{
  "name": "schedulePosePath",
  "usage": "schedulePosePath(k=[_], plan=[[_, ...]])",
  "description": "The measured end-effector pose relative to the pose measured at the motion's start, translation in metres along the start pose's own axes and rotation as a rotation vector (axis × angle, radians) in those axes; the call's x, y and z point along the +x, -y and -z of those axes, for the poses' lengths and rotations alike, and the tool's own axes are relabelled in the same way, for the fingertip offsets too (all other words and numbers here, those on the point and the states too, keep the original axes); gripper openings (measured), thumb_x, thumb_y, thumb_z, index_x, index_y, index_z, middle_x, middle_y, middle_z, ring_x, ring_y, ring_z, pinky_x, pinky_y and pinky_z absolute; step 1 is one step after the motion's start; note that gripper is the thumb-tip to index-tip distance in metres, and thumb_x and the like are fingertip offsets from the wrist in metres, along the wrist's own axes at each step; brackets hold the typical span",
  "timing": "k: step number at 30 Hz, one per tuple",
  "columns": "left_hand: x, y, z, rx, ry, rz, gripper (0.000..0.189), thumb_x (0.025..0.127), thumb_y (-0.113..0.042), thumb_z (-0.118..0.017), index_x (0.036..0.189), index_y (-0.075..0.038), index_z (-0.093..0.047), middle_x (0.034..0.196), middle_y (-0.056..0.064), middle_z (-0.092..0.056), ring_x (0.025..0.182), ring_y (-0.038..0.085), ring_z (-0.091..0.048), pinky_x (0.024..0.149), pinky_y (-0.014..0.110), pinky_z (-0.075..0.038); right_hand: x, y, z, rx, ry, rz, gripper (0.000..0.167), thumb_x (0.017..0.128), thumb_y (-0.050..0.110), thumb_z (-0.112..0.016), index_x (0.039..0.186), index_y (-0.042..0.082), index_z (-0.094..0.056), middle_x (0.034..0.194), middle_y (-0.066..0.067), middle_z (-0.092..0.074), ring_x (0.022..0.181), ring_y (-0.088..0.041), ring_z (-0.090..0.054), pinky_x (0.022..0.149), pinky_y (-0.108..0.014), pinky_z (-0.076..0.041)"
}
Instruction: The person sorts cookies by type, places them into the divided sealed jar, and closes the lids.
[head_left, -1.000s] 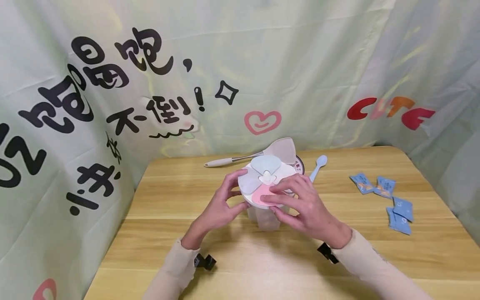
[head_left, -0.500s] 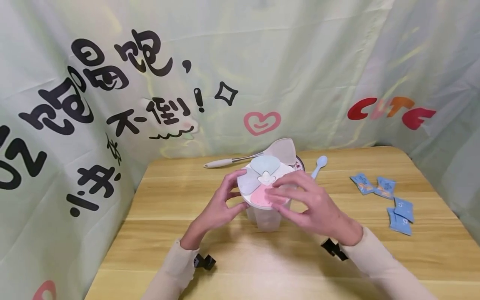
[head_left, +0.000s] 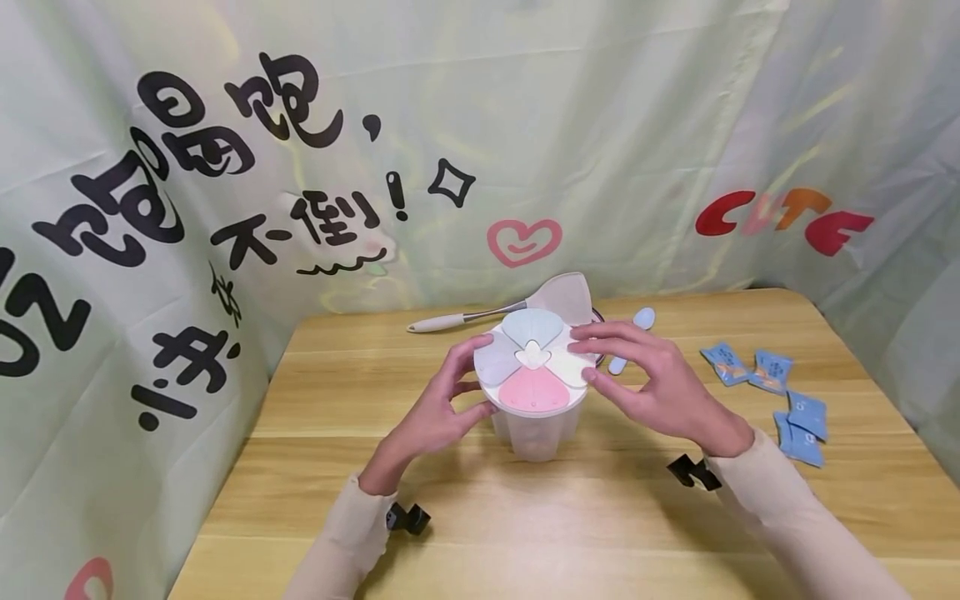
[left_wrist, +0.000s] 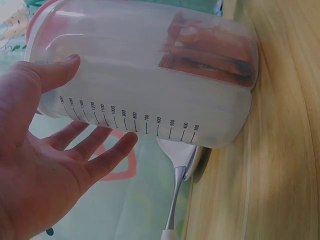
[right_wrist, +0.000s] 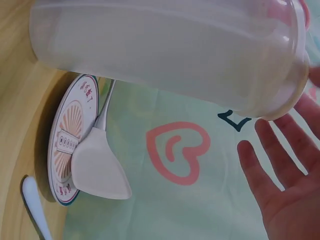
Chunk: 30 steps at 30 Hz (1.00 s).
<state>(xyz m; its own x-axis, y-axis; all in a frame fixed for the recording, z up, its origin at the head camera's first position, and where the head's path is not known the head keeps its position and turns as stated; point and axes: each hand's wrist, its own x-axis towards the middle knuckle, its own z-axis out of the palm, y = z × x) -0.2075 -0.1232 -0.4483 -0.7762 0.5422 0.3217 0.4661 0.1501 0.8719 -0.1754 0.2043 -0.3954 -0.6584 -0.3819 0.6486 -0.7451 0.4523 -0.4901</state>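
Note:
A translucent storage container stands upright on the table, topped by a round white lid with pale blue, lilac, white and pink petal-shaped flaps. My left hand holds it at the left, thumb and fingers round its upper side. In the left wrist view, the container wall bears measuring marks, and orange-brown packets show through its lower part. At the lid's right rim, my right hand rests its fingertips and thumb with fingers extended. All the flaps lie flat.
Behind the container lies a spatula, its head over a round printed plate. A light blue spoon is right of them. Several blue sachets lie on the table's right side. A printed curtain hangs behind.
My right hand has moved from the pink flap up and right to the lid's right rim, uncovering the pink and white flaps. The left hand has stayed in place.

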Motion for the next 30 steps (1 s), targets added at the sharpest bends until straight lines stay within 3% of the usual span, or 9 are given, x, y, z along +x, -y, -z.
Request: schedulePosePath(k=[5, 8, 12, 16, 23, 30], plan=[[-0.001, 0.000, 0.000, 0.007, -0.051, -0.034, 0.089, 0.094, 0.006, -0.080, 0.166, -0.017, -0.034, 0.171, 0.010, -0.043, 0.147, 0.041, -0.055, 0.110, 0.049, -0.062, -0.007, -0.001, 0.005, 0.043, 0.051, 0.009, 0.059, 0.076, -0.001, -0.093, 0.132, 0.013, -0.079, 0.139, -0.007, -0.073, 0.141, -0.012, -0.062, 0.113, -0.010, -0.048], [-0.001, -0.002, 0.001, 0.004, -0.085, -0.059, 0.089, 0.093, 0.006, -0.081, 0.166, -0.015, -0.034, 0.163, 0.015, -0.049, 0.144, 0.043, -0.057, 0.108, 0.054, -0.063, -0.011, -0.001, 0.006, 0.059, 0.036, 0.023, 0.059, 0.074, 0.002, -0.095, 0.130, 0.012, -0.080, 0.134, -0.008, -0.073, 0.136, -0.013, -0.063, 0.113, -0.011, -0.049], [0.000, -0.004, 0.002, 0.004, -0.114, -0.075, 0.084, 0.096, 0.004, -0.079, 0.166, -0.015, -0.036, 0.154, 0.017, -0.057, 0.138, 0.045, -0.062, 0.107, 0.062, -0.062, -0.016, 0.000, 0.003, 0.048, -0.052, 0.092, 0.039, 0.088, 0.029, -0.094, 0.122, 0.011, -0.083, 0.121, -0.010, -0.074, 0.121, -0.015, -0.065, 0.104, -0.009, -0.051], [0.000, -0.006, 0.004, 0.005, -0.132, -0.083, 0.073, 0.100, 0.002, -0.075, 0.162, -0.015, -0.042, 0.149, 0.018, -0.061, 0.133, 0.049, -0.065, 0.105, 0.063, -0.062, -0.017, 0.004, -0.002, 0.037, -0.140, 0.163, 0.048, 0.095, 0.052, -0.081, 0.110, 0.007, -0.086, 0.108, -0.010, -0.072, 0.107, -0.017, -0.062, 0.092, -0.010, -0.049], [0.000, -0.009, 0.003, 0.019, -0.111, -0.074, 0.063, 0.099, -0.001, -0.076, 0.157, -0.011, -0.051, 0.139, 0.018, -0.066, 0.121, 0.050, -0.067, 0.100, 0.055, -0.066, -0.012, 0.018, -0.015, -0.044, -0.231, 0.264, 0.046, 0.097, 0.051, -0.081, 0.101, 0.005, -0.087, 0.089, -0.005, -0.064, 0.089, -0.019, -0.053, 0.079, -0.016, -0.040], [-0.004, -0.011, -0.001, 0.016, -0.033, -0.067, 0.079, 0.094, -0.005, -0.082, 0.162, -0.018, -0.044, 0.154, 0.010, -0.059, 0.132, 0.034, -0.064, 0.105, 0.050, -0.065, -0.005, 0.034, -0.028, -0.136, -0.277, 0.289, 0.043, 0.100, 0.051, -0.077, 0.099, 0.009, -0.088, 0.079, 0.001, -0.055, 0.081, -0.016, -0.047, 0.076, -0.023, -0.033]])
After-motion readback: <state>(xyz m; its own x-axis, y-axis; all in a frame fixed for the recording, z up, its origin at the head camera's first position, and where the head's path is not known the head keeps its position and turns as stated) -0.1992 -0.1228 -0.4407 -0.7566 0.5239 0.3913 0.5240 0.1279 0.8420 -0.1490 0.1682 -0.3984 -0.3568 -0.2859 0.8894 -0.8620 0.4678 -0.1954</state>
